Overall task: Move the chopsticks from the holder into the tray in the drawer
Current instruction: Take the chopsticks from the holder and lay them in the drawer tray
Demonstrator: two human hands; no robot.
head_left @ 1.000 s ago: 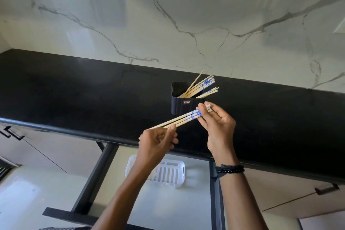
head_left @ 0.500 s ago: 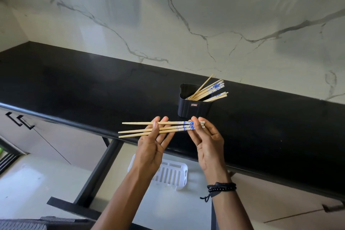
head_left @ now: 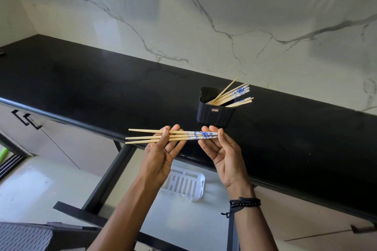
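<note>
1. Black ribbed plastic holder [head_left: 214, 115] on the countertop: small reddish rectangular label [head_left: 215, 110] on its front wall, w/ pale marks; too small to read.
2. No other text, brand, nos. or signs legible anywhere.

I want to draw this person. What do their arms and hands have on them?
Both forearms are bare, with no sleeves in view. The right hand has a black beaded bracelet around its wrist, with a small black cord end dangling from it. The left hand wears nothing: no ring, watch or band that shows.
</note>
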